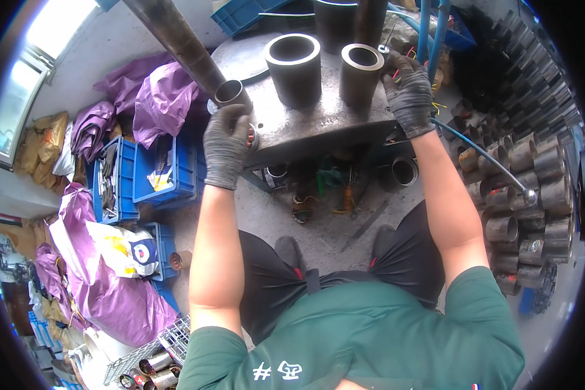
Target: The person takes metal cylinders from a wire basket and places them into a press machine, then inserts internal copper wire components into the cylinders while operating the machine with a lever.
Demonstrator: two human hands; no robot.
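My left hand [225,148], in a grey striped knit glove, is closed at the left front of the metal table [299,130]. A round metal part with reddish bits inside [252,136] shows beside its palm, partly hidden by the fingers. Just beyond the fingertips stands a short, open steel tube [231,93]. My right hand [409,97], gloved alike, has curled fingers at the table's right side, next to a thick-walled steel cylinder [360,81]. Red and yellow wires [439,104] show around it; what it grips is hidden. A larger thick-walled cylinder [293,78] stands upright mid-table.
Blue crates [165,172] and purple sheeting [110,273] crowd the left. Stacked metal tubes [533,195] line the right. A ball-ended rod [530,197] juts out by my right forearm. Blue pipes [438,39] rise behind my right hand. Another metal ring [405,171] lies under the table.
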